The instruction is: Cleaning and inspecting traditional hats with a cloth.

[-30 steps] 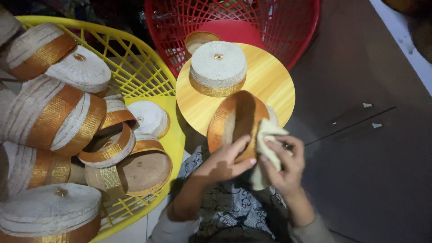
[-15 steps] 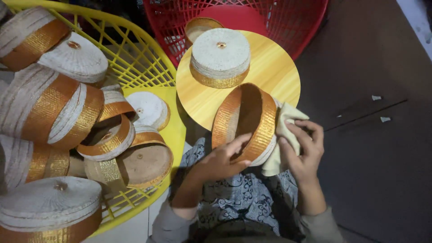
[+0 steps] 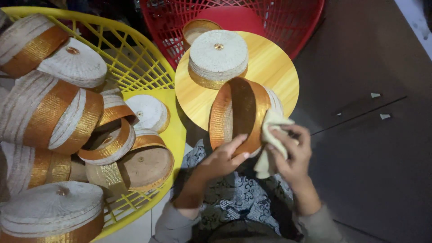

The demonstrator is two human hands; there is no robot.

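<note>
My left hand grips the lower rim of a round woven box with a gold band, tipped on its side so its brown inside faces up. My right hand holds a pale yellow cloth pressed against the box's right side. Just beyond it a woven lid with a gold edge lies flat on a round wooden board.
A yellow plastic basket on the left holds several woven boxes and lids with gold bands. A red basket stands behind the board with one box in it. Dark floor lies to the right.
The box has turned so its open brown inside shows more. My right hand with the cloth has shifted along its right side, and my left hand now holds the lower rim.
</note>
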